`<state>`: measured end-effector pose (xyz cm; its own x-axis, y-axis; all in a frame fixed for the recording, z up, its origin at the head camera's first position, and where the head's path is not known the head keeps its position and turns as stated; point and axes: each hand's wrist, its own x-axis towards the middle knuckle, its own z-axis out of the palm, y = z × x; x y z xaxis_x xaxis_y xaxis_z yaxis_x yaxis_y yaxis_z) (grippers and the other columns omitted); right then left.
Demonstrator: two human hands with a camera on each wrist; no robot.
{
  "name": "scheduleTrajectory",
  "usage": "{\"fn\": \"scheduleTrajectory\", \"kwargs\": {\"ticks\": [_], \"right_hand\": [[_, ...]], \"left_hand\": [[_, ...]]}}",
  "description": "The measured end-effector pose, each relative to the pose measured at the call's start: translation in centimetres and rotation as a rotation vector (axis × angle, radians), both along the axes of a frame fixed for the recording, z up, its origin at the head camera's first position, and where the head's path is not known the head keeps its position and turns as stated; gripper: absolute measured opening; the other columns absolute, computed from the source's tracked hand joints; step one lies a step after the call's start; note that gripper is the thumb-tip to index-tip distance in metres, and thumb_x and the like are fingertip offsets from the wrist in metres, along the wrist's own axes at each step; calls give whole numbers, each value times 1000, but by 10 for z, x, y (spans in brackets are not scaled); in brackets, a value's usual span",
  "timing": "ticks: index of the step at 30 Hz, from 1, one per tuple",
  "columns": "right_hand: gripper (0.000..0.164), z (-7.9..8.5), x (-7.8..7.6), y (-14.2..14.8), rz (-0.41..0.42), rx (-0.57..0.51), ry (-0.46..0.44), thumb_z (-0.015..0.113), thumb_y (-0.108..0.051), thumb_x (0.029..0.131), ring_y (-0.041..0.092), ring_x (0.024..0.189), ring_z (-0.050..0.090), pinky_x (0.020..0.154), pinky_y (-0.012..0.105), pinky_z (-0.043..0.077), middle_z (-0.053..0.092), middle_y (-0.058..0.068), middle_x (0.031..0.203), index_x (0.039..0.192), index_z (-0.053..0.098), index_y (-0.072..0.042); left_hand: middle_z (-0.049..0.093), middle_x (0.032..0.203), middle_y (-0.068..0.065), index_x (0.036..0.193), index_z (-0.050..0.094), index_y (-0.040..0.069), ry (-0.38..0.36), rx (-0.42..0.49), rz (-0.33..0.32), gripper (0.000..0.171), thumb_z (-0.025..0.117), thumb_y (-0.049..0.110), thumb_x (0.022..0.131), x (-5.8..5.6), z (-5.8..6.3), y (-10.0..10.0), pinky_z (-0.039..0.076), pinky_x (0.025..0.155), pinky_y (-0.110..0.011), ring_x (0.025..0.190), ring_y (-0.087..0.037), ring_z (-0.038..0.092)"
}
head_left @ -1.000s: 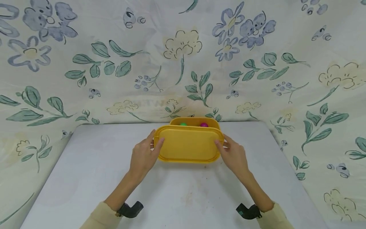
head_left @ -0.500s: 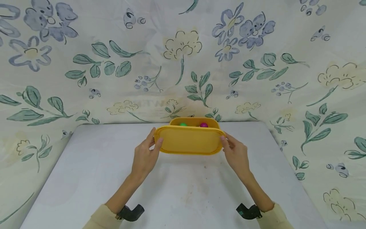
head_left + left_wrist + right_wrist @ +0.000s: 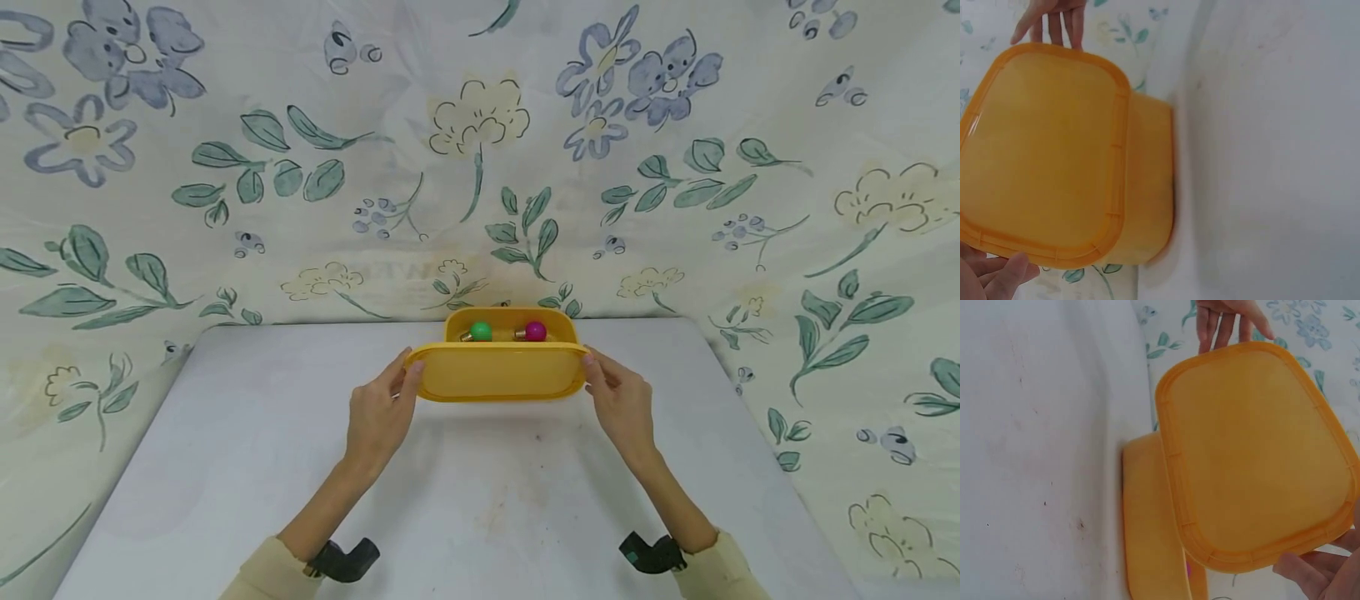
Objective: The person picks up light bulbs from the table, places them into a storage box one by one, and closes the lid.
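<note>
A yellow lid (image 3: 501, 372) is held up by its two short ends, tilted, in front of a matching yellow box (image 3: 506, 316). My left hand (image 3: 381, 412) pinches the left end, thumb on the near face. At the right end, my right hand (image 3: 622, 412) pinches the rim the same way. Inside the box lie a green light bulb (image 3: 481, 332) and a magenta light bulb (image 3: 536, 332), both with metal bases pointing left. The lid hides the box's front in the head view; both wrist views show the box wall (image 3: 1150, 169) behind the lid.
The box stands on a white table (image 3: 480, 517) near its far edge. Behind hangs a floral cloth (image 3: 480, 183). Small dark specks dot the tabletop. A black wrist camera (image 3: 345, 560) is strapped to the left forearm, another black wrist camera (image 3: 651, 554) to the right.
The lid's lower edge has risen and its top edge has lately dropped, so it looks narrower. More of the box's inside and both bulbs show now. Both hands keep their grip.
</note>
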<state>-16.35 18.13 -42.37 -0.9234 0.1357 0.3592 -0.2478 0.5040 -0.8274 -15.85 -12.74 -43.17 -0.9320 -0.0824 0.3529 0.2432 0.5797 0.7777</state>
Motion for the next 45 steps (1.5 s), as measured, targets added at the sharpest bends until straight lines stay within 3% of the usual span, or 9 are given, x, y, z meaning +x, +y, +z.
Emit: {"fn": "scheduleTrajectory", "kwargs": {"ticks": [7, 12, 16, 22, 25, 31, 45], "right_hand": [[42, -3, 0, 0, 6, -50, 14, 59, -34, 102, 29, 93, 73, 69, 34, 59, 70, 18, 116, 122, 70, 2], [40, -4, 0, 1, 5, -84, 13, 60, -31, 102, 31, 93, 72, 67, 23, 57, 70, 19, 115, 120, 70, 3], [37, -4, 0, 0, 9, -118, 11, 60, -27, 102, 33, 93, 72, 67, 21, 57, 70, 21, 114, 118, 71, 4], [36, -6, 1, 1, 13, -117, 6, 60, -26, 102, 33, 95, 72, 71, 32, 58, 69, 21, 115, 117, 71, 5], [37, -6, 1, 1, 7, -108, -3, 60, -27, 102, 31, 97, 72, 73, 32, 58, 69, 18, 117, 119, 71, 3], [40, -8, 2, 4, 1, -100, -34, 58, -31, 103, 29, 107, 69, 77, 21, 56, 67, 14, 125, 126, 68, 1], [47, -6, 3, 4, 34, -133, -108, 51, -34, 105, 32, 117, 63, 89, 34, 54, 58, 12, 139, 138, 58, -1]], "left_hand": [[67, 117, -22, 133, 61, -3, 27, 19, -2, 52, 50, 39, 105, 1, -2, 0, 58, 80, -47, 100, -35, 69], [65, 123, -19, 132, 62, -3, 17, 37, 6, 52, 49, 40, 105, 0, -3, 1, 56, 85, -47, 105, -35, 68], [66, 123, -18, 130, 64, -2, 7, 53, 12, 52, 48, 41, 105, -1, -4, 0, 55, 88, -48, 110, -35, 66], [66, 122, -17, 128, 65, -2, -9, 75, 10, 52, 49, 41, 105, -1, -4, 1, 54, 89, -48, 112, -34, 64], [66, 123, -16, 129, 65, -1, -19, 92, 8, 52, 51, 42, 104, -1, -3, 1, 55, 89, -48, 111, -33, 66], [66, 125, -13, 131, 64, 0, -29, 141, 1, 52, 54, 43, 103, -1, -1, 3, 55, 89, -46, 109, -31, 67], [63, 130, -12, 134, 63, 3, -77, 196, 2, 50, 55, 41, 102, -1, 1, 9, 55, 89, -44, 114, -29, 65]]}}
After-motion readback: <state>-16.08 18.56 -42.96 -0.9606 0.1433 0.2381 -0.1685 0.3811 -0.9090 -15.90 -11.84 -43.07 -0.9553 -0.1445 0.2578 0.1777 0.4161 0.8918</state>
